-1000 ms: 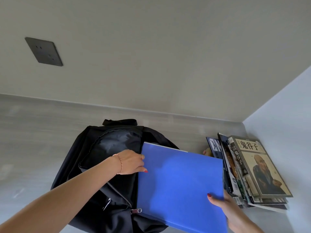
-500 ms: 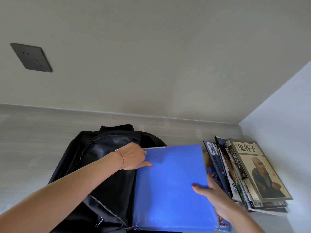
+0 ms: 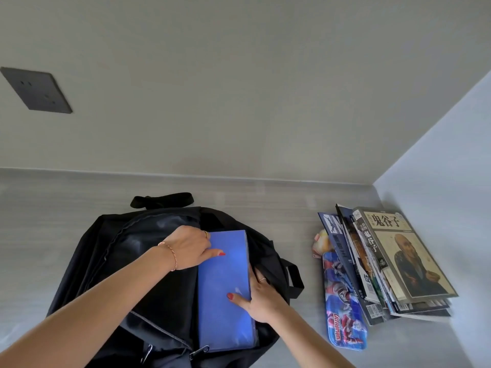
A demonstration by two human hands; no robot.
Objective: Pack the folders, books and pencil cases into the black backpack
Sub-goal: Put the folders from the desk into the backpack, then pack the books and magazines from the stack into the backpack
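The black backpack [image 3: 148,274] lies open on the grey counter. A blue folder [image 3: 225,296] sits partly inside its opening, its left part hidden under the bag's flap. My left hand [image 3: 190,247] grips the flap's edge, thumb resting on the folder's top. My right hand [image 3: 256,296] holds the folder's right edge, thumb on its face and fingers behind it. To the right, a stack of books [image 3: 393,261] leans fanned out. A colourful cartoon pencil case [image 3: 342,304] lies beside the stack. A small pale yellow and pink object [image 3: 322,243] peeks out behind it.
The grey counter [image 3: 292,216] meets a beige wall at the back and a pale side wall [image 3: 451,168] on the right. A dark socket plate [image 3: 36,89] is on the back wall at upper left. The backpack's handle loop [image 3: 162,199] points toward the wall.
The blue folder has slid left, deeper into the backpack, so less of it shows. My right hand moved left with it. The pencil case is now uncovered.
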